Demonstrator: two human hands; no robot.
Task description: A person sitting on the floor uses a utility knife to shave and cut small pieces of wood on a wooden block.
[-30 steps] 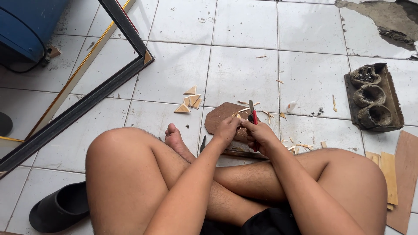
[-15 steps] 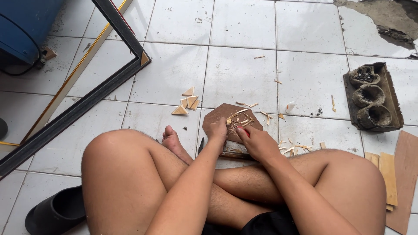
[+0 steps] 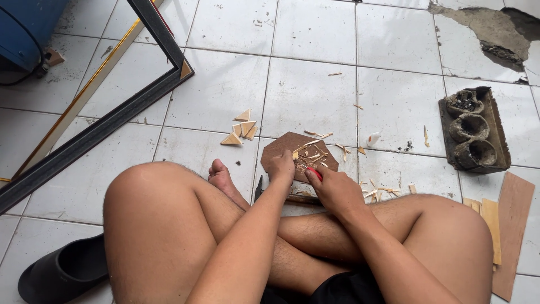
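Note:
I sit cross-legged on a white tiled floor. A brown board lies in front of my shins, strewn with pale wood shavings. My left hand rests closed on the board's near edge, pinching a small piece of wood that I can barely see. My right hand is closed around a red-handled cutter, its tip down among the shavings next to the left hand.
Small wooden triangles lie left of the board. A black and gold frame lies at the left. A dark mould with three round hollows sits at the right, wooden slats near my right knee, a black sandal bottom left.
My hands have dropped from a raised position down onto the board. The red cutter, which stood upright above the hands, now points down into the shavings.

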